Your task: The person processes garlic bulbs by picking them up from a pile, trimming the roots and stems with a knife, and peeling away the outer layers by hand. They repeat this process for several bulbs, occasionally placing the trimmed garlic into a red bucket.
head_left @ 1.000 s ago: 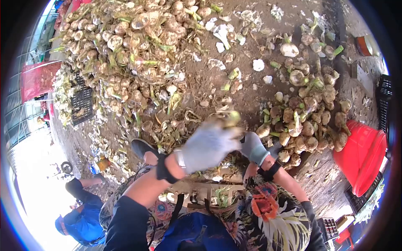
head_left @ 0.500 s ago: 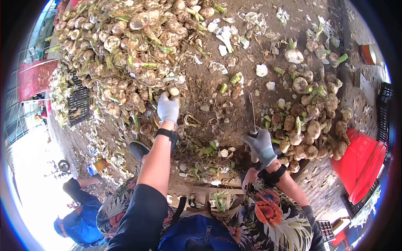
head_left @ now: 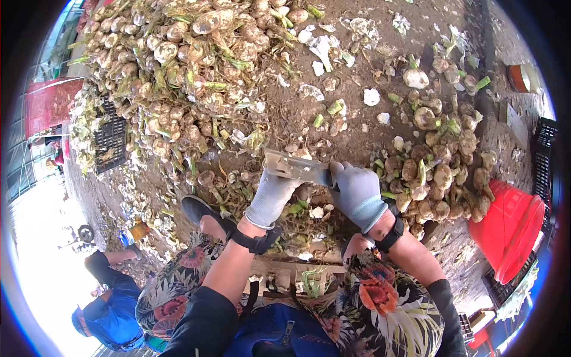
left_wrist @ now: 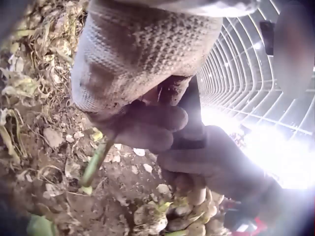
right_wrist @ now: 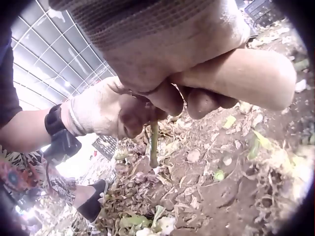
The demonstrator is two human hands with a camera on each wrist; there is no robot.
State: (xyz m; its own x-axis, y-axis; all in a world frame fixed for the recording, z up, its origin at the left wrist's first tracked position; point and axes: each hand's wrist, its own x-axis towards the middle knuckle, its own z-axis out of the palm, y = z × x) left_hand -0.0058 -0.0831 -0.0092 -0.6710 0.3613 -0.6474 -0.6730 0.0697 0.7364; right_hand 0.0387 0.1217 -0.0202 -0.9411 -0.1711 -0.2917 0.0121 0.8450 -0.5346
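My gloved right hand (head_left: 357, 193) grips a knife by its wooden handle (right_wrist: 246, 76). The broad, dirt-marked knife blade (head_left: 300, 169) lies crosswise in the head view, reaching left over the fingers of my other hand. That gloved left hand (head_left: 270, 199) holds a garlic plant, its bulb mostly hidden by the fingers and blade. A green garlic stem (right_wrist: 154, 142) points down below the left fingers in the right wrist view. The same stem (left_wrist: 96, 164) shows in the left wrist view. Both hands are close together above the littered ground.
A large garlic heap (head_left: 178, 77) spreads at the upper left. More bulbs (head_left: 440, 178) lie in a pile at right, beside a red bucket (head_left: 508, 229). Black crates (head_left: 110, 140) stand on either side. Another person (head_left: 116, 309) is at the lower left.
My left hand went from beside the right hand to the heap, took a garlic bulb, and came back to the middle. The knife swung from pointing forward to lying leftward across the left hand.
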